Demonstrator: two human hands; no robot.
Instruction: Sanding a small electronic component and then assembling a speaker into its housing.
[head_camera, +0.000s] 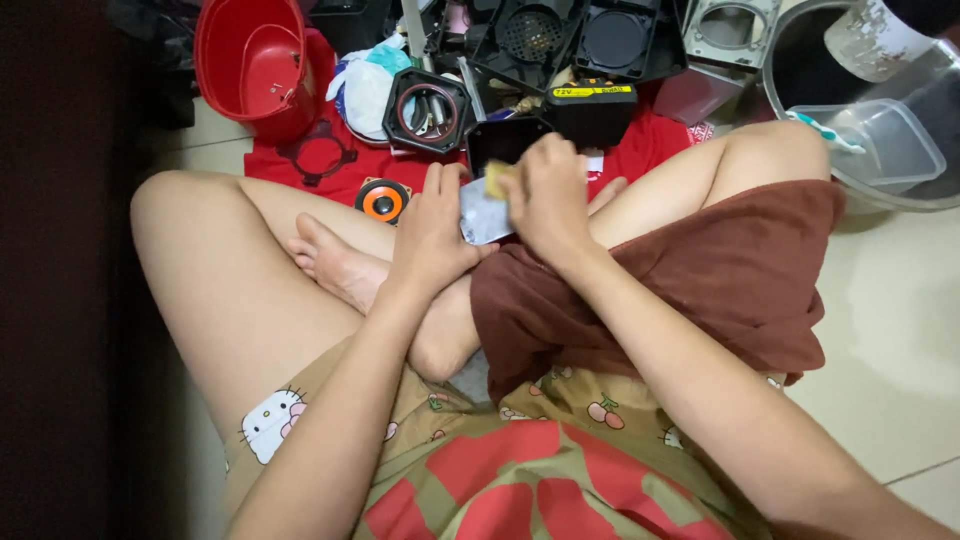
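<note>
Grey flat plate, centre frame, is held by the left hand; the right hand pinches a yellow pad, which could slip onto the brown cloth.

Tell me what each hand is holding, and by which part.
The left hand holds a flat grey-silver plate by its left edge. The right hand pinches a small yellow piece in its fingertips, against the plate's top; its exact grip is hidden.
</note>
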